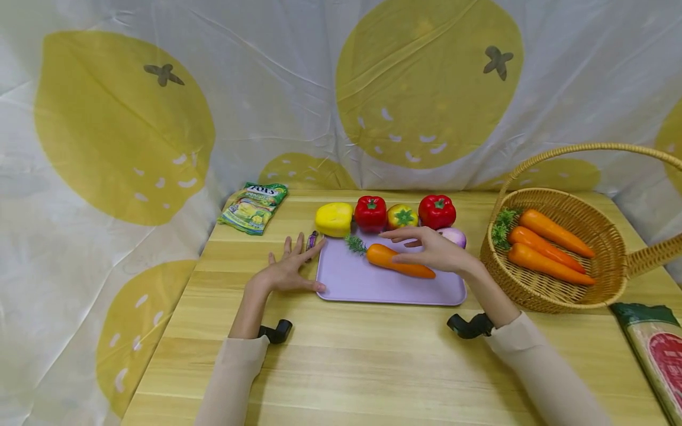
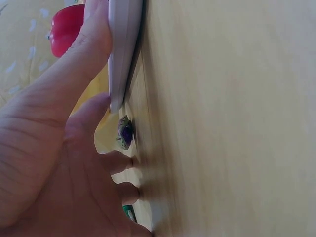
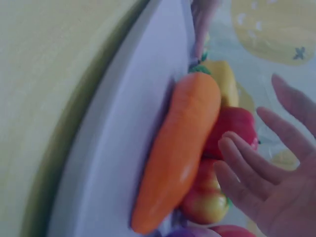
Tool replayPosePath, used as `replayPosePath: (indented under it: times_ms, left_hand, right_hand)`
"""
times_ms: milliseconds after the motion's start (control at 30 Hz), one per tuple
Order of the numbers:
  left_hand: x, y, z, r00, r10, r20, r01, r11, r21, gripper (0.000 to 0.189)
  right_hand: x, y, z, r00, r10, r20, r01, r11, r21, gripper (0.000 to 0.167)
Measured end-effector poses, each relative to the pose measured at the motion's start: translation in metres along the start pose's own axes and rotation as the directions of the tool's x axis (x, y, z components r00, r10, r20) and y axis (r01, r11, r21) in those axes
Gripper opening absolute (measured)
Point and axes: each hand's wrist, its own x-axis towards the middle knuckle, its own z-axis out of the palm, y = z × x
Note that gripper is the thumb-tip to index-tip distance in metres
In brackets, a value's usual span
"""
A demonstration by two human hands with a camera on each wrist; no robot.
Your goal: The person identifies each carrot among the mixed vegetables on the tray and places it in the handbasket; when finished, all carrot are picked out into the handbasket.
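An orange carrot [image 1: 380,255] with green leafy tops lies on a pale purple tray [image 1: 359,287]. Above it hovers my right hand [image 1: 433,251], fingers loosely extended; in the right wrist view a gap shows between the fingers and the carrot [image 3: 177,148]. My left hand [image 1: 285,273] is spread at the tray's left end, with thumb and index fingertip on the rim and the other fingers on the table. Beside those fingers lies a small purple wrapped piece [image 2: 125,132]. A green snack packet [image 1: 253,208] is farther back.
Along the tray's back edge sit a yellow pepper [image 1: 334,219], two red peppers [image 1: 370,214], a yellow-red fruit or vegetable [image 1: 402,217] and a purple item [image 1: 453,237]. A handled wicker basket [image 1: 551,303] with three carrots [image 1: 554,234] stands right, near a bag [image 1: 652,349].
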Motion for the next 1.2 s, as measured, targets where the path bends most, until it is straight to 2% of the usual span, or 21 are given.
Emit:
replayPosePath:
  times_ms: [167, 367, 733, 1200]
  left_hand:
    - [0.000, 0.000, 0.000, 1.000, 0.000, -0.001, 0.000, 1.000, -0.002, 0.106]
    - [0.000, -0.002, 0.001, 1.000, 0.005, -0.001, -0.005, 1.000, -0.005, 0.106]
    - [0.000, 0.001, 0.000, 1.000, 0.000, 0.002, 0.000, 1.000, -0.018, 0.106]
    - [-0.001, 0.000, 0.000, 1.000, -0.004, 0.000, 0.004, 1.000, -0.008, 0.106]
  right_hand:
    - [0.013, 0.008, 0.014, 1.000, 0.019, -0.008, -0.019, 0.999, 0.049, 0.052]
    - [0.022, 0.011, 0.023, 0.998, 0.054, -0.021, -0.054, 0.998, 0.012, 0.052]
    - [0.026, 0.010, 0.026, 0.995, 0.092, -0.044, -0.092, 0.996, 0.001, 0.045]
    - [0.026, 0.011, 0.027, 0.996, 0.068, -0.057, -0.070, 0.997, -0.024, 0.039]
